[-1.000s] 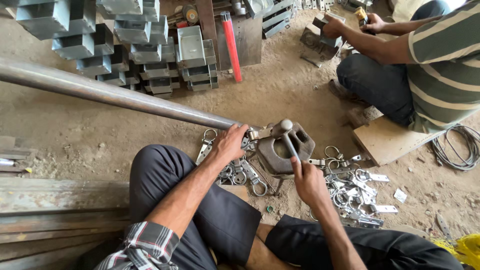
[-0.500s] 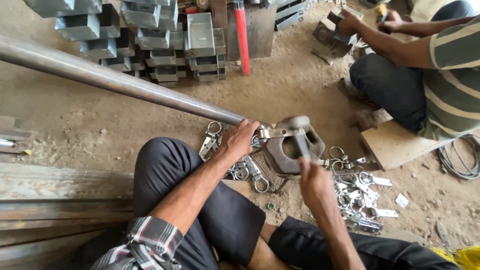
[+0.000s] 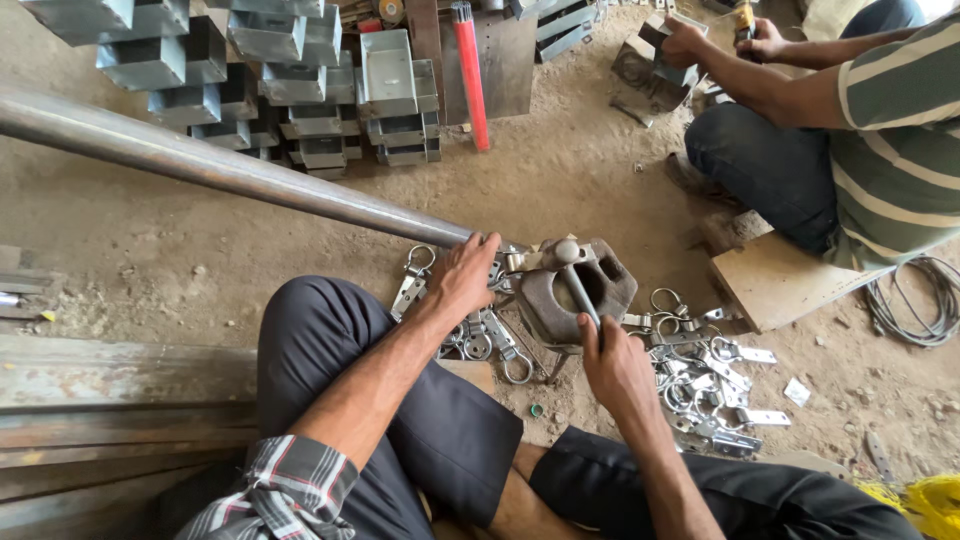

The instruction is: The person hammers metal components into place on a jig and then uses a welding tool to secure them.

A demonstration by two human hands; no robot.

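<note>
Right hand (image 3: 615,365) clenched on the dark hammer handle (image 3: 580,295), head over the small grey metal hasp piece (image 3: 525,262) on the heavy rust-brown iron block (image 3: 575,290). Left hand (image 3: 465,278) fingers pin the piece at the block's left edge. Advice: keep fingertips back and strike square. The piece's exact shape is hard to make out; the block's near face is hidden behind the right hand.

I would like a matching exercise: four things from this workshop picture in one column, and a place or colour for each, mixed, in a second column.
Things:
1. hammer
2. long steel pipe
3. red rod
4. coiled wire

Places:
A. leaning by the stacked metal boxes
B. on the ground at far right
C. in the right hand
D. running in from the upper left

Pairs: 1-C, 2-D, 3-A, 4-B
</note>
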